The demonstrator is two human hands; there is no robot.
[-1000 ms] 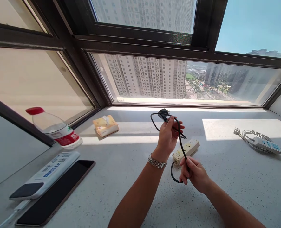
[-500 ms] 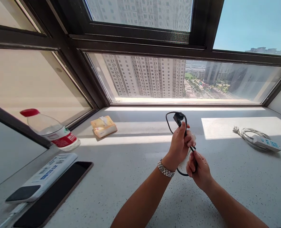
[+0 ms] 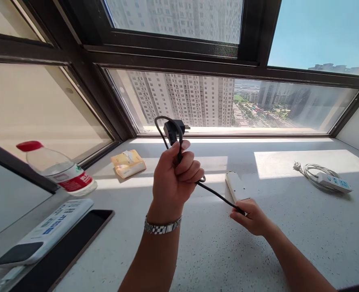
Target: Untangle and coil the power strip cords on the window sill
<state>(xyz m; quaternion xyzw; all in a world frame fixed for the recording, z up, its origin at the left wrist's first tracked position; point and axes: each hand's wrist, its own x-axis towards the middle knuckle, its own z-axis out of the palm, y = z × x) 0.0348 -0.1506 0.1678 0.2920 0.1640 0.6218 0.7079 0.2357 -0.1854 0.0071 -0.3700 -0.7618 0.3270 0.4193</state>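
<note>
My left hand [image 3: 176, 174], with a metal-band watch on its wrist, is closed round a looped black power cord [image 3: 214, 193]. Above its thumb sticks out the cord's black plug [image 3: 171, 130], prongs facing right. A stretch of cord runs down to the right into my right hand [image 3: 252, 217], which pinches the cord near a dark end piece, mostly covered by the fingers. Just behind the right hand, a white oblong device [image 3: 236, 185] lies on the white speckled sill [image 3: 210, 243]; its near end is partly hidden.
To the right lies a white power strip [image 3: 334, 182] with its coiled cable. A tissue pack [image 3: 129, 163], a red-capped water bottle [image 3: 76, 180], a white boxy device [image 3: 54, 225] and a dark tablet-like slab [image 3: 67, 247] are on the left. Windows [image 3: 191, 101] border the sill.
My left hand has moved left and up with the plug and looped cord, away from my right hand. The cord between them is now stretched out, and the white oblong device has come into view.
</note>
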